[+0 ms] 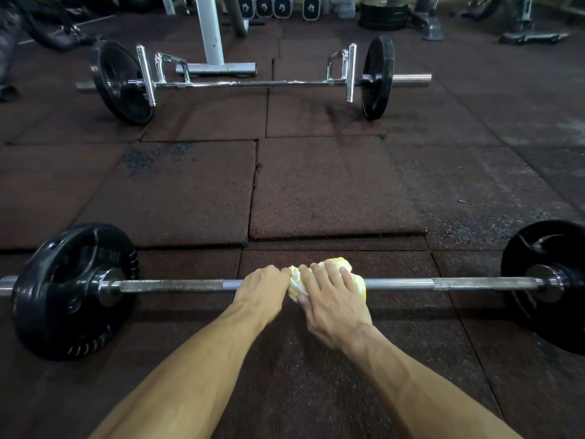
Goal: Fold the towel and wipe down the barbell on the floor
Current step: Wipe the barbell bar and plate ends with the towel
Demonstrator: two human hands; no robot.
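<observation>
Head view. The barbell [177, 285] lay across the rubber floor tiles [332, 191] close in front of the person, a black weight plate [74, 291] on its left end and a second plate [550, 280] at the right edge of the frame. Both bare forearms reached down to the middle of the shaft.

The yellow-and-white towel [340, 267] sat bunched on the bar at mid-shaft, more wadded than neatly folded as far as could be seen. The right hand [329, 299] lay over it, fingers spread across the cloth and pressing it onto the steel. The left hand [262, 289] was curled around the bare shaft just beside the towel, its knuckles touching the cloth's edge; whether it also pinched a corner could not be told.

Judgement: wiping under way, at the smooth centre section. The knurled stretches either side looked dull and speckled, so most of the bar was probably still to do.

To do the step well: wrap the cloth around the shaft, not only on top, so the underside gets cleaned. Let the left hand steady the bar against rolling on its plates. Work outward in long strokes towards each collar, with extra pressure on the knurling, where grime would lodge. Turn the towel to a fresh face as it soils.

A second loaded bar [253, 83] with chrome handles lay well apart, farther back; not part of this job.
</observation>
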